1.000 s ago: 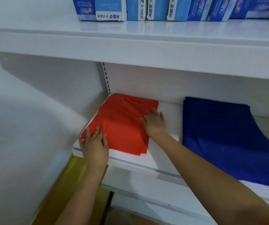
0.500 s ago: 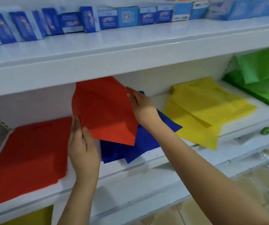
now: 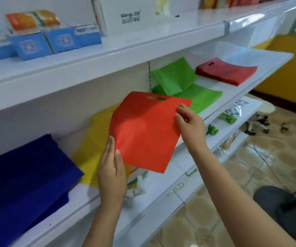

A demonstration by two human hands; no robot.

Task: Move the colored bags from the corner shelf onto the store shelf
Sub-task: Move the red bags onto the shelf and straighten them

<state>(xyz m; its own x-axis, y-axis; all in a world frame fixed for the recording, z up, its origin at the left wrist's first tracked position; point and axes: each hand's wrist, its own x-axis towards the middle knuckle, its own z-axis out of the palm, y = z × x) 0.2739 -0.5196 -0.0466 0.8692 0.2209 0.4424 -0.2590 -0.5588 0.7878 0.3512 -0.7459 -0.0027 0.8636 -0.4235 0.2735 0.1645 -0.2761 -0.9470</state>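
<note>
Holding a red bag up in the air, both hands work together in front of the store shelf. The left hand pinches its bottom left edge with thumb on top. The right hand pinches its right edge. Below lie blue bags, yellow bags, green bags and dark red bags.
</note>
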